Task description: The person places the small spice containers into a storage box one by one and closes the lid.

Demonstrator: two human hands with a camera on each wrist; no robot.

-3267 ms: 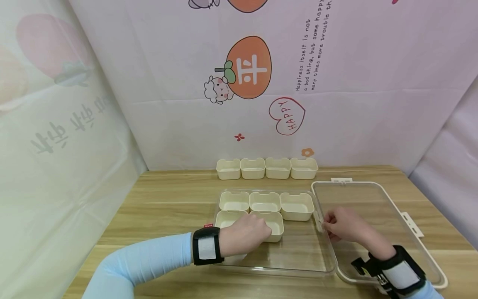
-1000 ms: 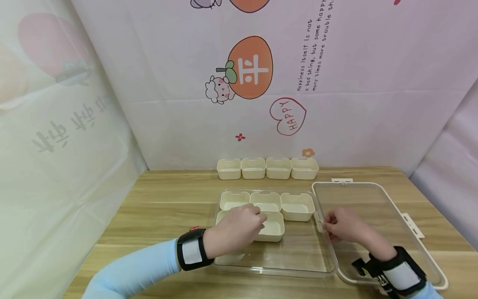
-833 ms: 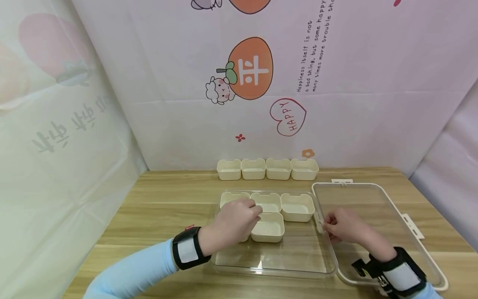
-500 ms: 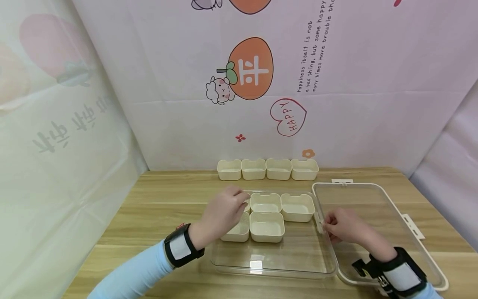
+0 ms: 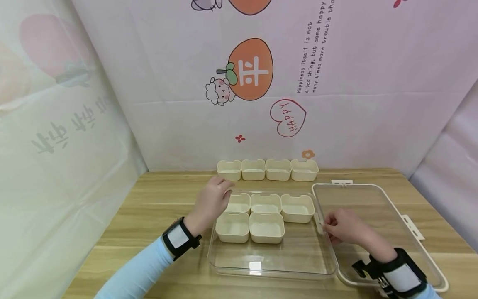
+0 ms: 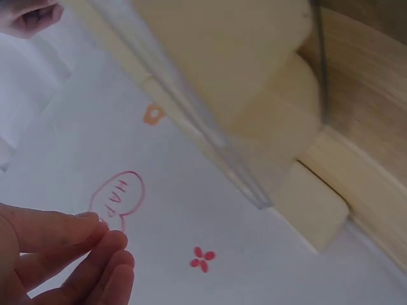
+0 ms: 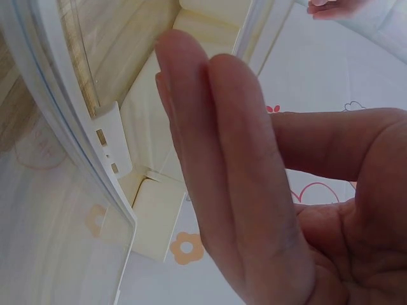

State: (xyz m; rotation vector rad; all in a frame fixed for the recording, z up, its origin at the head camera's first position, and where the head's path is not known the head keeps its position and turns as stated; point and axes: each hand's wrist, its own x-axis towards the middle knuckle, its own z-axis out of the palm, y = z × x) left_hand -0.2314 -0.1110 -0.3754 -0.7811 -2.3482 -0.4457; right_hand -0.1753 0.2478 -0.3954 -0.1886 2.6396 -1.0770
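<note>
A clear box (image 5: 276, 272) stands mid-table with several cream cups inside: three along its back and two in front, such as the front-left cup (image 5: 232, 228). The left hand (image 5: 209, 203) is raised over the box's back-left corner, its fingers loosely bent; in the left wrist view the left hand (image 6: 70, 257) shows thumb and fingertips close together with nothing seen between them. At the box's right edge the right hand (image 5: 345, 226) rests by the lid's near-left rim; in the right wrist view the right hand (image 7: 235, 171) has long, nearly straight fingers, holding nothing visible.
Several more cream cups (image 5: 253, 170) stand in a row at the table's back edge, before a printed cloth (image 5: 168, 124). A clear lid with a white rim (image 5: 393, 203) lies on the right of the wooden table (image 5: 157, 199).
The left hand has moved left and back, away from the front cups, which are now uncovered in the head view. The cups and the right hand have stayed in place.
</note>
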